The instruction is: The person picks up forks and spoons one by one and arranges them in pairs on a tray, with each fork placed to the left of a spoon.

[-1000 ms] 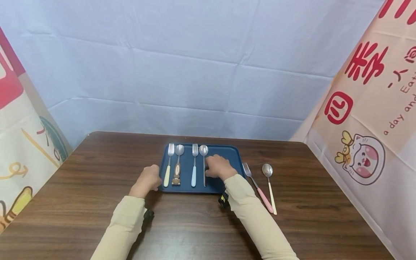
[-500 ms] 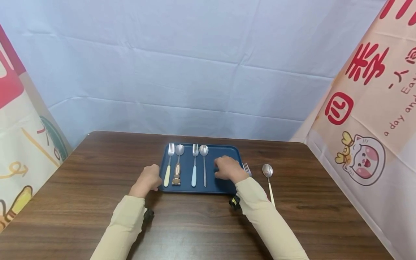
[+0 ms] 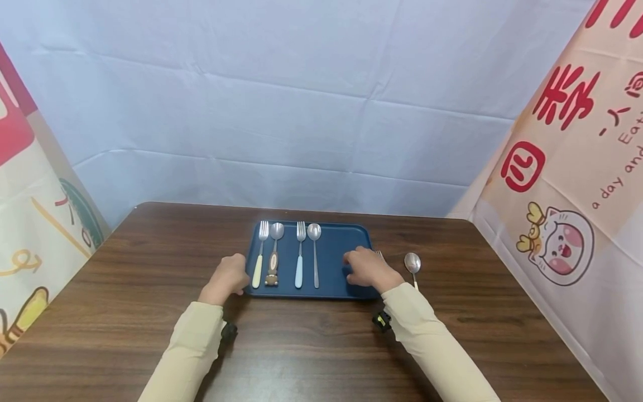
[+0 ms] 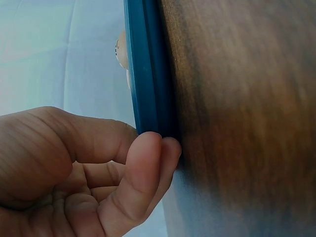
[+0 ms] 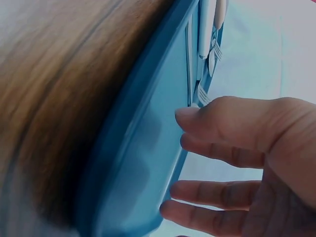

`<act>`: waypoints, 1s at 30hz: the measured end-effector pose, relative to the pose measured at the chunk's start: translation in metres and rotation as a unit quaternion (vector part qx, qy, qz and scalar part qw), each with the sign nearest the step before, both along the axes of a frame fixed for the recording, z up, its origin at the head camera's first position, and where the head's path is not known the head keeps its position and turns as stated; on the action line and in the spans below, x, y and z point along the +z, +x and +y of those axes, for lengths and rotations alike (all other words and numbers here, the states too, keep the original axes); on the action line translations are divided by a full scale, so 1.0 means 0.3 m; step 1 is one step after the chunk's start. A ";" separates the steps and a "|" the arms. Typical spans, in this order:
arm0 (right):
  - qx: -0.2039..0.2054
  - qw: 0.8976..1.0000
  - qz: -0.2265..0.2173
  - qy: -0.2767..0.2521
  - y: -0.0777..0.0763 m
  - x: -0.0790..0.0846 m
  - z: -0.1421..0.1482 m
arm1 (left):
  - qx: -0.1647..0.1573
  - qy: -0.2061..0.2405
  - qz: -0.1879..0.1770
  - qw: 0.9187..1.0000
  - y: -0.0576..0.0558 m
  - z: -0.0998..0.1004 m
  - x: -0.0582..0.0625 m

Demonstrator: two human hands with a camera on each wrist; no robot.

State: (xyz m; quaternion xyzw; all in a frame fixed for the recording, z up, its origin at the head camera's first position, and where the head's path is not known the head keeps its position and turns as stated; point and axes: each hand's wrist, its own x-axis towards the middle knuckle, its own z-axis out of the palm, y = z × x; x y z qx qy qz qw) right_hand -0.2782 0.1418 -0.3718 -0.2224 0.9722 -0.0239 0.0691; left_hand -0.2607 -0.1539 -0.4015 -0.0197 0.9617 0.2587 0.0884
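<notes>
A dark blue tray (image 3: 332,273) lies on the table. My left hand (image 3: 228,277) pinches its near left corner; the left wrist view shows thumb and fingers (image 4: 143,163) at the rim. On the tray lie, left to right, a yellow-handled fork (image 3: 258,272), a spoon with a brown bear handle (image 3: 273,261), a blue-handled fork (image 3: 299,271) and a plain silver spoon (image 3: 315,259). My right hand (image 3: 370,269) is over the tray's right side, holding nothing; its fingers (image 5: 219,192) are spread apart in the right wrist view.
Right of the tray, fork tines (image 3: 379,254) show past my right hand, the rest hidden. Farther right lies a spoon (image 3: 412,263), its light handle partly covered by my sleeve (image 3: 432,335). Cloth hangings (image 3: 301,111) stand behind the wooden table (image 3: 301,352).
My right hand has moved right, away from the plain silver spoon to the tray's right side, covering most of the pink-handled fork. The left hand stays at the tray corner.
</notes>
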 end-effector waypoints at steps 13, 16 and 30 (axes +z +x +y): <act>0.006 0.998 -0.039 -0.043 0.024 0.006 0.081 | 0.002 0.001 -0.005 1.000 0.001 -0.001 0.005; 0.007 0.997 -0.056 -0.057 0.028 0.016 0.101 | 0.004 0.000 -0.006 1.000 0.001 -0.002 0.006; -0.007 0.997 -0.051 -0.058 0.054 0.011 0.202 | 0.000 -0.004 -0.003 1.000 0.003 0.002 0.007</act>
